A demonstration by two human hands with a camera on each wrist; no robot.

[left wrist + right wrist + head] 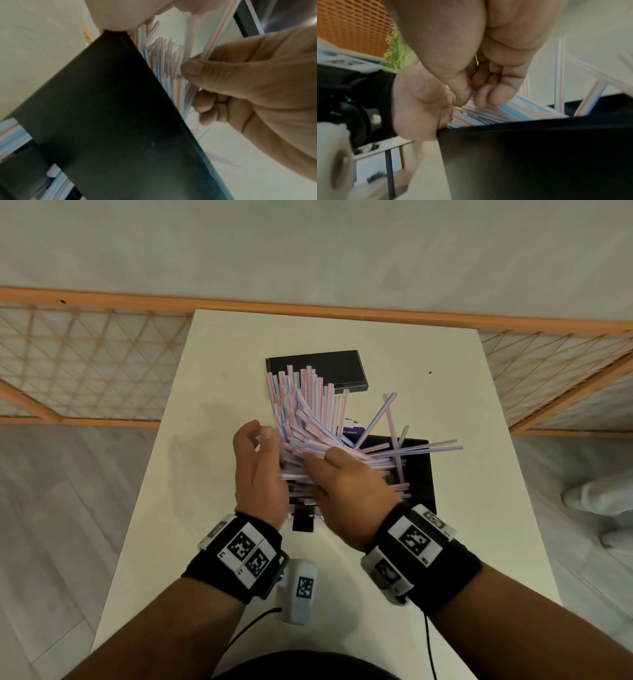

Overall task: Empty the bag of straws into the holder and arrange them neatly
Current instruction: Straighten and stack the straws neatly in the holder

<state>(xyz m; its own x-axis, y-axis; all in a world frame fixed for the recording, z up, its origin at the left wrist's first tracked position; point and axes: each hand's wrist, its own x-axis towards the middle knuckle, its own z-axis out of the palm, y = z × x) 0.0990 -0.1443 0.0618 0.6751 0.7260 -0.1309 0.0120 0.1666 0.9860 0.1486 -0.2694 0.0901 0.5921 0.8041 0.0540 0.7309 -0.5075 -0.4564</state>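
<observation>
A big untidy bundle of pink-and-blue striped straws fans out of the black box holder in the middle of the white table. My left hand lies with fairly straight fingers against the bundle's left side. My right hand reaches in from the right, fingers curled into the straws. In the left wrist view the right hand pinches straws beside the holder's dark wall. In the right wrist view the right hand grips straws above the holder's rim.
A flat black panel lies behind the straws. A purple-labelled item peeks out behind the holder. Several straws stick out right over the holder's edge. An orange lattice fence stands behind the table. Table edges are close on both sides.
</observation>
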